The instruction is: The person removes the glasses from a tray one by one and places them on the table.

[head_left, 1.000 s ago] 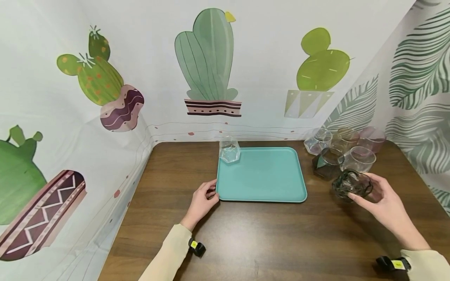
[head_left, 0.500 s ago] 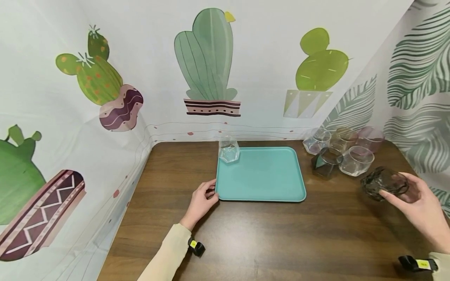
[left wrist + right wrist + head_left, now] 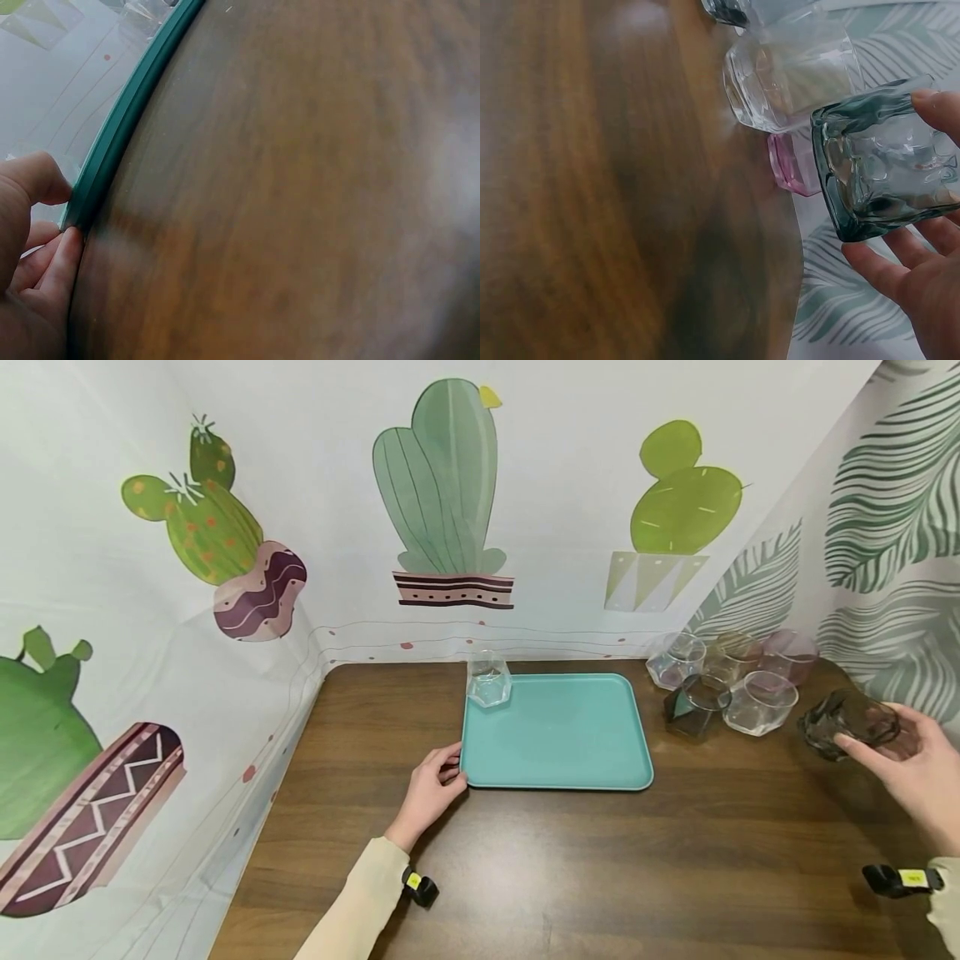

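My right hand point(image 3: 911, 760) grips a dark grey-tinted glass point(image 3: 843, 724) at the table's right side. The right wrist view shows this glass point(image 3: 877, 165) tilted, with the thumb on one side and fingers on the other; it is off the tabletop. At the near left corner of the teal tray point(image 3: 558, 735), my left hand point(image 3: 431, 789) holds the edge between thumb and fingers. In the left wrist view, fingertips point(image 3: 71, 244) touch the tray's rim point(image 3: 112, 139). A clear faceted glass point(image 3: 489, 681) stands at the tray's far left corner.
Several glasses stand close together right of the tray: a dark one point(image 3: 697, 706), a clear one point(image 3: 761, 703), an iridescent one point(image 3: 677, 662), an amber one point(image 3: 733, 656) and a pink one point(image 3: 789, 656). A patterned cloth point(image 3: 562, 527) hangs behind the table.
My right hand has carried the dark grey glass rightward, then slightly farther back, away from the other glasses. The left hand and the tray have stayed in place.
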### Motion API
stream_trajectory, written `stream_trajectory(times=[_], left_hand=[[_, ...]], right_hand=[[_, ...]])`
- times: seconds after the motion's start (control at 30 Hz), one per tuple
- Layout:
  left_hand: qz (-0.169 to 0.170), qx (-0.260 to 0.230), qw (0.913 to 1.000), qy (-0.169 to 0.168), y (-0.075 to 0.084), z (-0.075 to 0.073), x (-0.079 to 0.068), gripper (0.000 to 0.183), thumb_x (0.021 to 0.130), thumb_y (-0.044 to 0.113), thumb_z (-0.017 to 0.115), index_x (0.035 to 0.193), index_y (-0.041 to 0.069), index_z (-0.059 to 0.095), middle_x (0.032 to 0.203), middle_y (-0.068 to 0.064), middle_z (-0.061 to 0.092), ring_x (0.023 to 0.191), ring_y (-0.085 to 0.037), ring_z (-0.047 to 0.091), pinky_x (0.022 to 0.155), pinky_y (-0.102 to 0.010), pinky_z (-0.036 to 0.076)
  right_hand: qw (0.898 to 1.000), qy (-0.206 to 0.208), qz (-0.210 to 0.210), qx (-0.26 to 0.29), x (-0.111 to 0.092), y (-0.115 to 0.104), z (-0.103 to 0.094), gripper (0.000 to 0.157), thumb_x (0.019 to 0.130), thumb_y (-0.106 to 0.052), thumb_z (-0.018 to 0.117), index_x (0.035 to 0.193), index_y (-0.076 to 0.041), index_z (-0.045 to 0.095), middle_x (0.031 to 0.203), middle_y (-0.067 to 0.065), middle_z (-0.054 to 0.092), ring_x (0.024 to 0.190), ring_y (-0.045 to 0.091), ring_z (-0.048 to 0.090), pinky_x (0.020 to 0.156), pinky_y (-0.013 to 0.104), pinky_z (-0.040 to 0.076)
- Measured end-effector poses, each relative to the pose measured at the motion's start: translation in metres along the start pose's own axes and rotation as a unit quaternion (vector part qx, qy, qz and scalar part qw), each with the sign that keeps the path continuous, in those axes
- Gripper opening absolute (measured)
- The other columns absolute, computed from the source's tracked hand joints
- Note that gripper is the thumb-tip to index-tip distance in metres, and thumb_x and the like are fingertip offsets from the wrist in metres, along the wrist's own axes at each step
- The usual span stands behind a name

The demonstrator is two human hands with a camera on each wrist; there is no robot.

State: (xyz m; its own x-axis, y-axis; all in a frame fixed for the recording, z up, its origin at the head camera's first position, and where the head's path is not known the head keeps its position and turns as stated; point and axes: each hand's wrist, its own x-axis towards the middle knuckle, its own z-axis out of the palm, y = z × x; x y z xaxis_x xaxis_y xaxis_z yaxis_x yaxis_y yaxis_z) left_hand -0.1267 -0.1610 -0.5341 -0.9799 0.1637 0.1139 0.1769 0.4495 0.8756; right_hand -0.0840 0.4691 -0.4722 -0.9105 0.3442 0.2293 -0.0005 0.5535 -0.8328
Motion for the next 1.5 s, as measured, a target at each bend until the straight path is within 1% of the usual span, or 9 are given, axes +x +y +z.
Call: stream_trajectory(times=[0.2, 0.43, 0.63, 0.8, 1.03, 1.13, 1.23, 1.33, 1.5], left_hand=[[-0.006, 0.0, 1.0, -0.003, 0.001, 0.0, 0.0, 0.053, 0.091, -0.002, 0.068, 0.144, 0.003, 0.06, 0.126, -0.014, 0.064, 0.115, -0.028, 0.064, 0.098, -0.034, 0.06], [-0.001, 0.0, 1.0, -0.001, -0.001, 0.0, 0.0, 0.053, 0.091, -0.002, 0.068, 0.144, 0.003, 0.061, 0.125, -0.015, 0.064, 0.115, -0.029, 0.064, 0.098, -0.036, 0.061], [0.0, 0.001, 1.0, -0.001, -0.002, -0.001, 0.0, 0.053, 0.091, -0.002, 0.069, 0.143, 0.002, 0.061, 0.125, -0.014, 0.064, 0.115, -0.029, 0.064, 0.097, -0.036, 0.061], [-0.001, 0.001, 1.0, -0.001, -0.002, 0.0, -0.001, 0.052, 0.091, -0.002, 0.069, 0.143, 0.002, 0.061, 0.125, -0.014, 0.064, 0.115, -0.029, 0.064, 0.098, -0.037, 0.06], [-0.003, -0.003, 1.0, -0.002, 0.0, 0.0, 0.0, 0.053, 0.091, -0.003, 0.069, 0.143, 0.002, 0.061, 0.126, -0.015, 0.064, 0.115, -0.029, 0.063, 0.098, -0.036, 0.06], [-0.002, -0.002, 1.0, 0.0, -0.001, 0.0, 0.001, 0.053, 0.091, -0.003, 0.069, 0.143, 0.003, 0.061, 0.125, -0.015, 0.064, 0.115, -0.029, 0.064, 0.098, -0.036, 0.06], [0.003, -0.001, 1.0, 0.002, -0.002, 0.0, 0.001, 0.052, 0.091, -0.003, 0.069, 0.142, 0.002, 0.062, 0.125, -0.015, 0.064, 0.114, -0.029, 0.064, 0.097, -0.036, 0.061], [0.003, 0.0, 1.0, 0.0, -0.002, 0.0, 0.001, 0.052, 0.091, -0.003, 0.069, 0.142, 0.002, 0.061, 0.125, -0.015, 0.064, 0.114, -0.029, 0.064, 0.097, -0.036, 0.061], [0.001, 0.002, 1.0, -0.002, 0.0, 0.0, 0.0, 0.053, 0.091, -0.003, 0.069, 0.143, 0.002, 0.061, 0.125, -0.015, 0.064, 0.114, -0.029, 0.064, 0.097, -0.035, 0.061]], right_hand=[[0.998, -0.011, 0.035, -0.051, 0.013, 0.001, 0.002, 0.073, 0.097, -0.024, 0.074, 0.159, -0.019, 0.036, 0.114, -0.037, 0.037, 0.109, -0.019, 0.039, 0.082, -0.007, 0.034], [0.992, -0.007, 0.054, -0.117, 0.034, 0.004, 0.008, 0.077, 0.096, -0.034, 0.073, 0.154, 0.002, 0.038, 0.114, -0.017, 0.049, 0.086, -0.017, 0.036, 0.065, 0.005, 0.033], [0.984, -0.032, 0.079, -0.155, 0.045, 0.005, 0.013, 0.09, 0.098, -0.043, 0.067, 0.16, 0.006, 0.024, 0.142, 0.032, 0.047, 0.088, -0.014, 0.031, 0.068, 0.016, 0.032], [0.987, -0.033, 0.06, -0.145, 0.054, 0.008, 0.02, 0.085, 0.098, -0.04, 0.069, 0.156, 0.01, 0.031, 0.119, 0.017, 0.051, 0.079, -0.016, 0.034, 0.061, 0.011, 0.032], [0.985, -0.045, 0.075, -0.146, 0.056, 0.011, 0.024, 0.088, 0.099, -0.041, 0.067, 0.159, 0.008, 0.026, 0.146, 0.038, 0.043, 0.088, -0.016, 0.029, 0.064, 0.012, 0.03], [0.985, -0.047, 0.077, -0.15, 0.056, 0.012, 0.025, 0.086, 0.099, -0.041, 0.066, 0.158, 0.009, 0.027, 0.147, 0.038, 0.042, 0.091, -0.005, 0.038, 0.064, 0.014, 0.031], [0.984, -0.049, 0.082, -0.153, 0.056, 0.015, 0.027, 0.088, 0.1, -0.042, 0.065, 0.158, 0.009, 0.024, 0.151, 0.039, 0.039, 0.105, 0.026, 0.051, 0.068, 0.019, 0.035], [0.983, -0.049, 0.085, -0.155, 0.055, 0.017, 0.028, 0.09, 0.1, -0.041, 0.064, 0.159, 0.01, 0.022, 0.154, 0.041, 0.034, 0.122, 0.052, 0.043, 0.074, 0.025, 0.037], [0.983, -0.051, 0.085, -0.153, 0.053, 0.018, 0.029, 0.091, 0.1, -0.042, 0.064, 0.16, 0.011, 0.019, 0.156, 0.042, 0.029, 0.127, 0.056, 0.04, 0.079, 0.034, 0.041]])
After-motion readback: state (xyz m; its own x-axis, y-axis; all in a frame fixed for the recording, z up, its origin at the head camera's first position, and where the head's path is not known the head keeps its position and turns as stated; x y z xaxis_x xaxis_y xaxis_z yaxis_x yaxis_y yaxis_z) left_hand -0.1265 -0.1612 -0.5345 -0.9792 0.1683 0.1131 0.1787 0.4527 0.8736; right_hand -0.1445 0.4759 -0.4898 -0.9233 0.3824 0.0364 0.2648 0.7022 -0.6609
